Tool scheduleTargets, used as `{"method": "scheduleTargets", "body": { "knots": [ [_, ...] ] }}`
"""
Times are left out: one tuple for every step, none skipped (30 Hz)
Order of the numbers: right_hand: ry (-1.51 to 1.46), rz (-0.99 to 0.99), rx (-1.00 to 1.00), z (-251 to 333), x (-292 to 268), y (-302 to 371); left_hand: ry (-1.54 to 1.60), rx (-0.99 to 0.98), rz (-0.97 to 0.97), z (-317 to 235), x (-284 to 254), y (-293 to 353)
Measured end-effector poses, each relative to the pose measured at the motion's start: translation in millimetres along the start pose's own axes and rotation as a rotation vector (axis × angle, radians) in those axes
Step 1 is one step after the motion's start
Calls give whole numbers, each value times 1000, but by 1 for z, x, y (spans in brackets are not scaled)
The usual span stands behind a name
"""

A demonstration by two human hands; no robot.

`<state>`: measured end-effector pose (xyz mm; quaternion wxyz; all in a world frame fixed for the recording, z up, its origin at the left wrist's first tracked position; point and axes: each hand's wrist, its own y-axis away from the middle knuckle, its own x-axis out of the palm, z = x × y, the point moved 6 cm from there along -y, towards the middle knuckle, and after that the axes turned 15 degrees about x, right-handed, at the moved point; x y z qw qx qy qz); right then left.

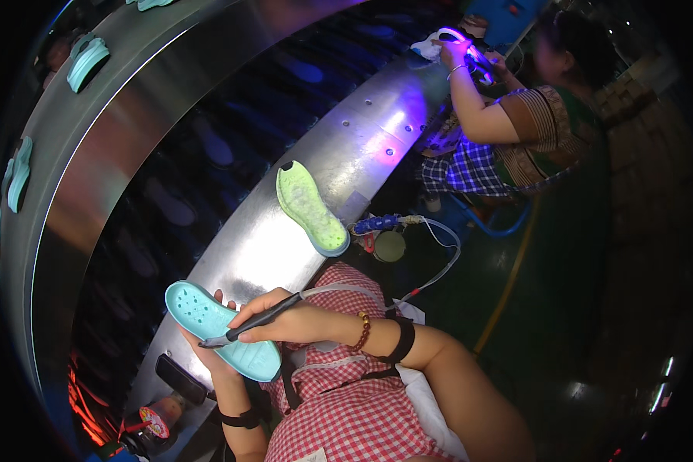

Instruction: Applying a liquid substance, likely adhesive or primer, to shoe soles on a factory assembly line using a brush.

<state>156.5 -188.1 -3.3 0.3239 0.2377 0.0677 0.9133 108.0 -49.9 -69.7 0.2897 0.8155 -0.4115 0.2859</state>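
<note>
A turquoise shoe sole (194, 309), dotted with small holes at its far end, rests tilted in my left hand (215, 360). That hand's fingers wrap round it from beneath, partly hidden by the sole. My right hand (294, 319) is closed round a dark pen-like brush (273, 313) with a pale tube running from its back end. The brush's tip lies across the near side edge of the turquoise sole; whether it touches is hard to tell. Farther up the metal bench lies a yellow-green sole (306, 202), its inner face whitish.
The curved metal bench (246, 266) runs toward a co-worker (547, 131), whose hands hold a shoe part under violet light. A black phone-like slab (180, 377) and a drink cup (160, 416) are at lower left. A blue-fitted hose (377, 224) hangs by the bench. More turquoise soles (88, 63) sit on the outer track.
</note>
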Motion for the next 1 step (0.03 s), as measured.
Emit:
{"method": "scheduleTargets", "body": {
  "knots": [
    [-6,8,-23,2,1,-1,27,4,21,-1,2,0]
  ]
}}
